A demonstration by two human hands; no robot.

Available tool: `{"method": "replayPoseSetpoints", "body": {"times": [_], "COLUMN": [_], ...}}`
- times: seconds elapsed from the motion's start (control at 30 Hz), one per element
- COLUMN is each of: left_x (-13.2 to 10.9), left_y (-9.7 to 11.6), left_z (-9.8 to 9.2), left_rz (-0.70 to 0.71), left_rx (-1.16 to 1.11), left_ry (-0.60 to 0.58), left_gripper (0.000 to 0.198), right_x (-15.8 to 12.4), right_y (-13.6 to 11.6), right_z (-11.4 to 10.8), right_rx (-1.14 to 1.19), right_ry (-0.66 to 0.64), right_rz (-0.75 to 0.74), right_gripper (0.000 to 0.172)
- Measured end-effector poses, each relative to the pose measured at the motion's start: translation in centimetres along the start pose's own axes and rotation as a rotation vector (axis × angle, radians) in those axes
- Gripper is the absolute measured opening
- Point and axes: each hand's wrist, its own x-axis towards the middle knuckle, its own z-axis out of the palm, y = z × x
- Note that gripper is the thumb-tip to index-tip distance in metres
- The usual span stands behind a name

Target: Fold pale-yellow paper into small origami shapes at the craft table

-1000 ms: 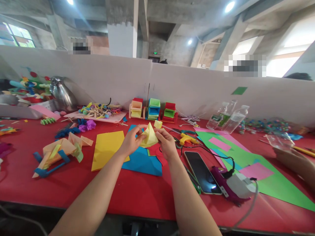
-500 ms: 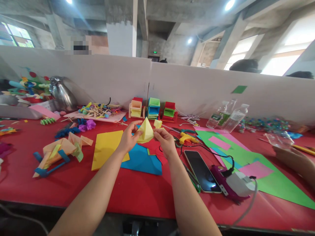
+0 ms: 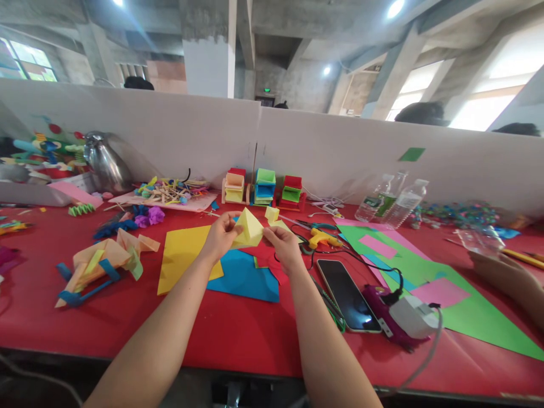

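Both hands hold a folded pale yellow paper point(image 3: 250, 228), raised over the table and shaped like a pointed pyramid. My left hand point(image 3: 221, 235) pinches its left side between thumb and fingers. On the right edge, the thumb and fingertips of my right hand point(image 3: 284, 245) are closed on it. Beneath the hands lie a blue sheet point(image 3: 246, 280), a yellow sheet point(image 3: 181, 258) and red paper pieces point(image 3: 270, 258). A small pale yellow paper piece point(image 3: 272, 214) sits just behind the folded paper.
Right of my arm are a phone point(image 3: 348, 294), a purple power strip point(image 3: 389, 317), a yellow glue gun point(image 3: 325, 238) and a green sheet point(image 3: 459, 283). Plastic bottles point(image 3: 408, 201) stand behind. A peach paper model point(image 3: 102, 260) lies left. Another person's arm point(image 3: 510, 277) rests far right.
The folded paper has tipped and turned slightly leftward, its point lower, showing a broader face. Both hands have shifted slightly left and keep their pinch on it.
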Motion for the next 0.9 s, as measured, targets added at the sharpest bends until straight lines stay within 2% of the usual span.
{"method": "replayPoseSetpoints", "body": {"times": [0.23,0.4,0.53,0.67,0.73,0.9], "left_x": [0.0,-0.1,-0.7,-1.2,-1.3,-1.3], "left_y": [0.2,0.4,1.7,2.4,2.5,2.4], "left_z": [0.0,0.1,0.2,0.3,0.4,0.4], "left_rz": [-0.031,0.01,0.095,0.228,0.277,0.294], "left_rx": [-0.068,-0.04,0.028,0.198,0.294,0.377], "left_ry": [-0.02,-0.027,-0.021,-0.04,-0.053,-0.056], "left_gripper": [0.034,0.031,0.035,0.044,0.042,0.029], "right_x": [0.0,0.0,-0.2,-0.2,-0.2,-0.3], "right_y": [-0.1,-0.3,-0.5,-0.3,-0.1,-0.2], "right_z": [0.0,0.1,0.0,-0.2,-0.2,0.0], "right_rx": [0.057,0.08,0.141,0.201,0.219,0.237], "right_ry": [0.005,0.011,0.025,0.027,0.016,-0.013], "right_rz": [0.035,0.022,0.076,0.151,0.187,0.225], "right_gripper": [0.029,0.024,0.021,0.017,0.016,0.022]}}
